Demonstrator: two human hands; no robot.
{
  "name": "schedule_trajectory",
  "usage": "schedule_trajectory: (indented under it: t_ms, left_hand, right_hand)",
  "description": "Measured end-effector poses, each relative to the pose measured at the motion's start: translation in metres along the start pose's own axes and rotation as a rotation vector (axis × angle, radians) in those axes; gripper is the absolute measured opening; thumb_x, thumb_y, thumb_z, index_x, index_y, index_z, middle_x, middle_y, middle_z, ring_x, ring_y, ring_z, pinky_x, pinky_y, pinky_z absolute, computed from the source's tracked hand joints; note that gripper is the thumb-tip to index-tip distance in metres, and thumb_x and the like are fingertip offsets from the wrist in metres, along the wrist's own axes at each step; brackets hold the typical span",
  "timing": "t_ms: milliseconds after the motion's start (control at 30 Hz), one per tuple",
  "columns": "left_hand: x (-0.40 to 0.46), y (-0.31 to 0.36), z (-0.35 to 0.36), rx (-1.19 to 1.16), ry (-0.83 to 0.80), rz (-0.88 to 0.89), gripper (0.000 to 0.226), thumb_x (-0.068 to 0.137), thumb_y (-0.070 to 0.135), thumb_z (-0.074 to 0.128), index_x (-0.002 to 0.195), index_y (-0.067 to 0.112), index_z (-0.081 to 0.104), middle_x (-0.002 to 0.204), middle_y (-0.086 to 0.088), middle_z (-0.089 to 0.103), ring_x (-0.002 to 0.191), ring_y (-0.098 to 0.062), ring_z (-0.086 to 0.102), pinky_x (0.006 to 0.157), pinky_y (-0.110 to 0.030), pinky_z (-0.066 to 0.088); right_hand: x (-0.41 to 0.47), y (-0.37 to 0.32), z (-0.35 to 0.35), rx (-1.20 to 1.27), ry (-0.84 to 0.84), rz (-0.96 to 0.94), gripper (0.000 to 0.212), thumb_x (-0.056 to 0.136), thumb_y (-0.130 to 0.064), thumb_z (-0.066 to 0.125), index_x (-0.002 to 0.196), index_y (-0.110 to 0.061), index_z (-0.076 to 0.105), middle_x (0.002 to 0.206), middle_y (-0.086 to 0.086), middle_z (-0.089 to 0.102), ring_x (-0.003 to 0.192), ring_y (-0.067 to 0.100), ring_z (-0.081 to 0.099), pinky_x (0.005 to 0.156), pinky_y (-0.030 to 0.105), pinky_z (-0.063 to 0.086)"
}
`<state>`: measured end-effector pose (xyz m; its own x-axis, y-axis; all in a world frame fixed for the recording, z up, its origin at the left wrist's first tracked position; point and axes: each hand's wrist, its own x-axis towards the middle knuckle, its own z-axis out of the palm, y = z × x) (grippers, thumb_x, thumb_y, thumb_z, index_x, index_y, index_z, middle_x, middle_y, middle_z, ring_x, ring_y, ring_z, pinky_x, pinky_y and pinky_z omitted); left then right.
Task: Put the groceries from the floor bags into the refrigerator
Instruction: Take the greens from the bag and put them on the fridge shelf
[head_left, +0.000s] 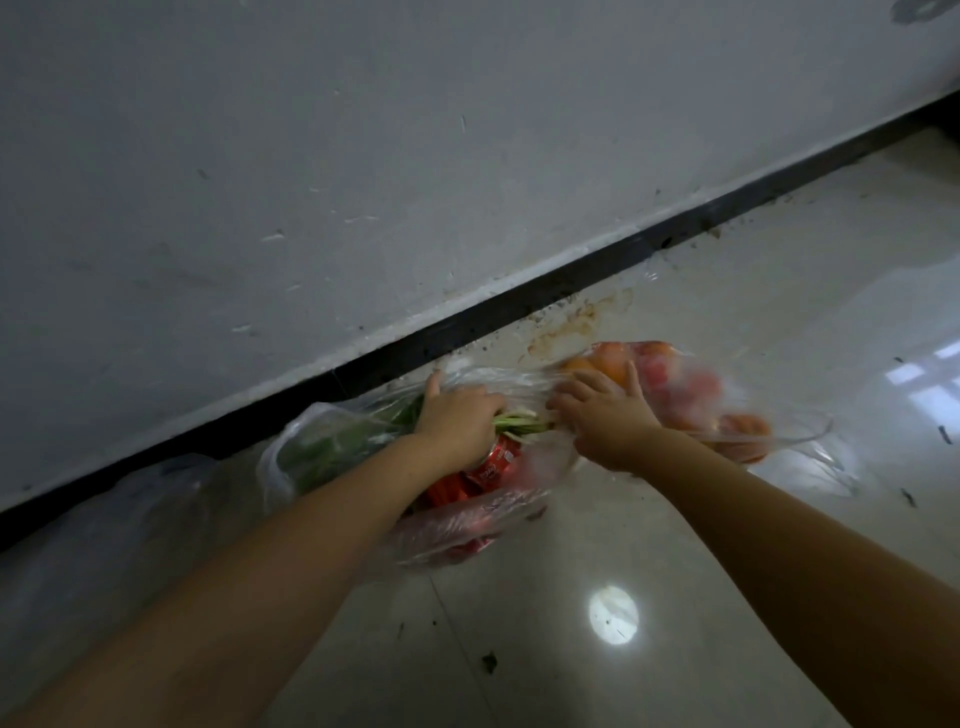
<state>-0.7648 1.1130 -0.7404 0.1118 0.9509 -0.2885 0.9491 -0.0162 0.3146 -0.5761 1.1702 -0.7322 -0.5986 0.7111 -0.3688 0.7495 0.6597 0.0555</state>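
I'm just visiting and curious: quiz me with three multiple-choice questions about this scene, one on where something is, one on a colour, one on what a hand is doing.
1. Where do the clear plastic grocery bags lie?
A. on a table
B. on the glossy tiled floor beside the wall
C. on a fridge shelf

2. What colour is the drink can in the nearer bag?
A. blue
B. silver
C. red

3. What is the left hand doing?
A. gripping the green vegetable stems
B. hanging idle
C. pointing at the wall

Answers:
1 B, the bags sit on the tiles by the black skirting.
2 C, the can is red with white lettering.
3 A, its fingers curl round the stalk bundle.
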Motion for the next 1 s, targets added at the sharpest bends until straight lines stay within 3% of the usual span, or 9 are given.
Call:
schedule_trajectory:
  t_ms: [133,267,367,500,567,667,767,900,1000]
  left_hand:
    - [-0.006,-0.021,-0.02,-0.107,-0.133,0.025,0.016,0.084,0.024,0.055,0.098,0.031,0.059,0.105,0.006,0.057,0.101,-0.016,0.052,0.1,-0.042,0.032]
    - [-0.014,-0.039,-0.031,-0.371,-0.065,-0.116,0.019,0.086,0.016,0.058,0.104,0.02,0.059,0.102,-0.004,0.062,0.092,-0.023,0.06,0.081,-0.038,0.048]
    - [-0.015,-0.036,-0.038,-0.573,-0.05,-0.198,0.032,0.089,0.014,0.057,0.119,0.022,0.053,0.092,0.0,0.062,0.082,-0.018,0.061,0.079,-0.035,0.05]
    - [-0.016,-0.023,-0.053,-0.819,0.038,-0.241,0.019,0.089,0.005,0.046,0.081,0.02,0.054,0.074,-0.002,0.051,0.061,-0.014,0.046,0.068,-0.033,0.042]
    - [-0.019,-0.019,-0.064,-0.939,0.018,-0.241,0.016,0.09,0.01,0.048,0.076,0.015,0.053,0.068,-0.002,0.045,0.06,-0.014,0.042,0.067,-0.03,0.039]
    - [-0.026,-0.017,-0.073,-0.854,-0.007,-0.226,0.033,0.094,0.037,0.052,0.069,0.016,0.058,0.055,0.002,0.048,0.061,-0.016,0.05,0.074,-0.029,0.045]
    - [-0.03,-0.016,-0.076,-0.689,0.079,-0.233,0.043,0.097,0.041,0.044,0.068,0.015,0.063,0.048,-0.001,0.051,0.051,-0.017,0.052,0.068,-0.028,0.045]
    - [-0.033,-0.011,-0.08,-0.687,0.015,-0.16,0.03,0.101,0.026,0.036,0.099,0.018,0.065,0.068,0.001,0.063,0.058,-0.011,0.059,0.069,-0.028,0.047]
    - [-0.03,-0.004,-0.076,-0.68,-0.088,-0.079,0.034,0.098,0.011,0.038,0.125,0.014,0.058,0.114,-0.001,0.065,0.104,-0.012,0.061,0.099,-0.03,0.046]
  right_hand:
    - [0.003,0.001,0.003,0.043,0.048,0.007,0.039,0.092,-0.025,0.05,0.131,-0.034,0.047,0.148,-0.007,0.034,0.145,0.02,0.013,0.109,0.066,-0.006]
    - [0.003,-0.002,-0.001,0.136,0.053,0.041,0.031,0.094,-0.025,0.043,0.121,-0.032,0.055,0.145,-0.004,0.038,0.144,0.02,0.014,0.11,0.064,-0.008]
    - [0.002,-0.003,-0.005,0.167,0.056,-0.029,0.029,0.093,-0.04,0.048,0.121,-0.038,0.055,0.149,-0.004,0.034,0.145,0.02,0.01,0.109,0.064,-0.01]
    - [0.001,-0.008,-0.008,0.092,0.02,-0.072,0.033,0.089,-0.041,0.055,0.122,-0.041,0.055,0.151,-0.004,0.031,0.146,0.021,0.009,0.108,0.065,-0.01]
    - [-0.001,-0.01,-0.007,0.078,0.03,-0.035,0.034,0.089,-0.039,0.056,0.123,-0.038,0.055,0.15,-0.003,0.033,0.146,0.021,0.01,0.108,0.064,-0.01]
    - [-0.003,-0.017,0.001,0.017,0.027,-0.001,0.038,0.087,-0.037,0.059,0.124,-0.03,0.053,0.147,0.001,0.037,0.144,0.024,0.018,0.11,0.065,-0.006]
    - [0.002,-0.024,0.002,-0.021,0.091,0.006,0.028,0.089,-0.026,0.055,0.116,-0.025,0.057,0.136,0.003,0.047,0.137,0.025,0.032,0.113,0.064,0.0]
    - [0.008,-0.018,-0.014,0.197,0.16,-0.005,0.015,0.091,-0.03,0.053,0.101,-0.028,0.064,0.131,-0.003,0.052,0.131,0.02,0.037,0.117,0.051,0.006]
    - [0.003,-0.015,-0.027,0.443,0.166,-0.03,0.013,0.091,-0.029,0.056,0.102,-0.028,0.063,0.115,-0.005,0.062,0.111,0.013,0.053,0.112,0.04,0.031]
